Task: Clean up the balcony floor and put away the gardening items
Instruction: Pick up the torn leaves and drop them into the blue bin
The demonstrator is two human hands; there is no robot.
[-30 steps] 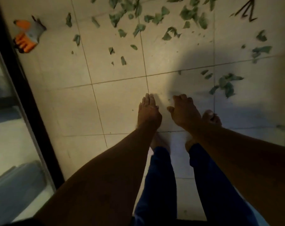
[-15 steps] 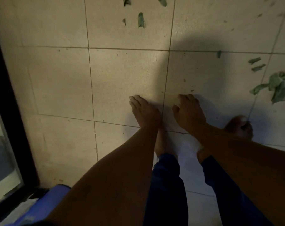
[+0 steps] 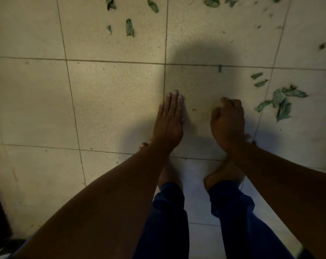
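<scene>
Leaves [image 3: 281, 101] lie scattered on the tiled balcony floor [image 3: 111, 101], the nearest cluster just to the right of our right hand [image 3: 227, 122], more of them well ahead of both hands near the top edge. We hold our left hand [image 3: 169, 118] flat with fingers straight and together, palm down above the tiles. Our right hand has its fingers loosely curled, gripping nothing we can see. Bare feet and blue trousers [image 3: 167, 221] show below our forearms.

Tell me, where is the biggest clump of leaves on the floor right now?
In the head view, the clump of leaves lies on the tiled floor at the right, just beyond the right hand.
</scene>
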